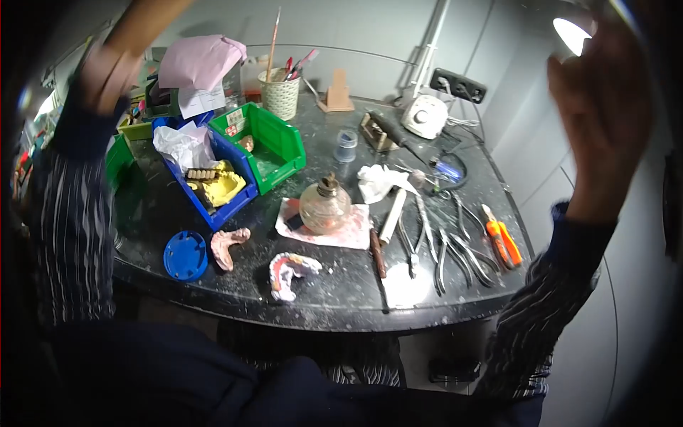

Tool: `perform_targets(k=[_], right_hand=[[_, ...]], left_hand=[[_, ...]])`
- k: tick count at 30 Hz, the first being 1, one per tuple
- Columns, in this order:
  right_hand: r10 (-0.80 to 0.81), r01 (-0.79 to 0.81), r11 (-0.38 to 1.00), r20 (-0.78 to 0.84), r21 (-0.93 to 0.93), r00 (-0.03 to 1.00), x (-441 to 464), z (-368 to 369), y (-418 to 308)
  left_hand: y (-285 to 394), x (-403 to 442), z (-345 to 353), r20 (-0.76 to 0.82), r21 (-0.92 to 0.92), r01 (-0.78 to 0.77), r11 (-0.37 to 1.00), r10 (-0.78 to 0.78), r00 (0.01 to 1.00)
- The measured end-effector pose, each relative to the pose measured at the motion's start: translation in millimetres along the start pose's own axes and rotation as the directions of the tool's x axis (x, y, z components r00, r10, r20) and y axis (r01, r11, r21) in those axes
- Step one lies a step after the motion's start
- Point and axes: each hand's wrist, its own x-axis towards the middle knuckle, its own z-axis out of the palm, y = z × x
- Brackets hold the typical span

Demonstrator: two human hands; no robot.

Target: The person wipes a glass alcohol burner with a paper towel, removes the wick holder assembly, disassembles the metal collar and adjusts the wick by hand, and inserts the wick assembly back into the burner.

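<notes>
My left hand [110,75] is raised at the upper left, close to the camera and blurred. My right hand [601,99] is up at the upper right beside a lit lamp [573,34], dark and partly cut off. The fingers of both are too unclear to show a grip. Below, on the black workbench [341,285], lie a pink dental cast [226,248], a white dental cast with an orange-red band [284,276] and a round blue lid [185,256]. A glass spirit burner [325,208] stands on a stained pink cloth [352,231].
Several pliers [455,256], orange-handled cutters [501,238] and a brown-handled knife [378,256] lie at the right. A blue bin [235,206] with a yellow cast [226,186], a green bin [284,153] and a brush cup [279,98] stand behind. A white control box [425,116] sits at the back.
</notes>
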Motion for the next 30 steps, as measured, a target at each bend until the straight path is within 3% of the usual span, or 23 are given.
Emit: perform_targets(k=[2, 3, 5, 6, 7, 8, 10, 11, 14, 16, 19, 22, 23, 26, 28, 30], right_hand=[[0.059, -0.102, 0.991, -0.390, -0.089, 0.919, -42.5, 16.7, 65.8], [0.204, -0.221, 0.975, -0.321, -0.017, 0.925, -43.4, 37.1, 77.5], [0.477, -0.473, 0.879, -0.158, 0.065, 0.865, -44.8, 77.8, 101.1], [0.453, -0.451, 0.891, -0.109, 0.043, 0.885, -55.0, 83.5, 126.6], [0.428, -0.427, 0.904, -0.060, 0.023, 0.902, -65.2, 89.2, 152.1], [0.471, -0.474, 0.869, -0.052, -0.145, 0.880, -68.7, 91.3, 165.0], [0.567, -0.494, 0.768, 0.076, -0.407, 0.820, -62.3, 96.8, 170.9], [0.579, -0.493, 0.755, 0.088, -0.432, 0.811, -59.0, 104.3, 172.4], [0.452, -0.385, 0.843, 0.106, -0.376, 0.886, -70.2, 129.1, 194.8], [0.521, -0.469, 0.815, 0.075, -0.339, 0.850, -70.5, 140.8, 194.4], [0.440, -0.410, 0.850, 0.017, -0.331, 0.898, -75.6, 145.2, 201.2], [0.450, -0.428, 0.837, -0.015, -0.340, 0.893, -69.8, 148.0, 189.1], [0.453, -0.420, 0.829, 0.001, -0.369, 0.892, -70.6, 148.9, 187.9], [0.450, -0.428, 0.820, -0.035, -0.381, 0.892, -71.8, 150.2, 180.9], [0.424, -0.412, 0.815, -0.065, -0.407, 0.904, -71.2, 144.1, 175.9], [0.316, -0.315, 0.838, -0.074, -0.445, 0.946, -66.5, 144.0, 167.4]], left_hand=[[20.4, -60.5, -17.6, 0.416, -0.279, 0.334, 0.901, -0.200, 0.887], [47.6, -84.4, -16.5, 0.472, -0.260, 0.418, 0.871, -0.263, 0.841], [109.8, -116.3, -15.7, 0.737, -0.281, 0.839, 0.466, -0.456, 0.500], [118.5, -131.7, -10.0, 0.822, -0.245, 0.878, 0.411, -0.392, 0.412], [128.3, -156.8, 1.3, 0.807, -0.268, 0.872, 0.410, -0.399, 0.436], [134.9, -175.1, 13.5, 0.776, -0.342, 0.811, 0.475, -0.343, 0.529], [144.0, -189.2, 33.1, 0.774, -0.286, 0.701, 0.653, -0.274, 0.570], [147.5, -197.2, 46.4, 0.774, -0.280, 0.687, 0.670, -0.265, 0.575], [151.6, -212.4, 70.2, 0.827, -0.255, 0.734, 0.629, -0.251, 0.503], [153.7, -210.5, 74.1, 0.806, -0.256, 0.726, 0.639, -0.273, 0.525], [158.2, -213.4, 77.8, 0.758, -0.233, 0.689, 0.686, -0.316, 0.570], [156.2, -205.6, 72.6, 0.811, -0.196, 0.726, 0.659, -0.307, 0.498], [155.9, -208.6, 73.4, 0.783, -0.215, 0.707, 0.674, -0.314, 0.537], [153.4, -204.2, 67.5, 0.793, -0.266, 0.760, 0.593, -0.313, 0.522], [154.1, -202.2, 65.3, 0.741, -0.356, 0.762, 0.540, -0.333, 0.583], [158.0, -201.4, 63.1, 0.676, -0.457, 0.769, 0.447, -0.387, 0.627]])
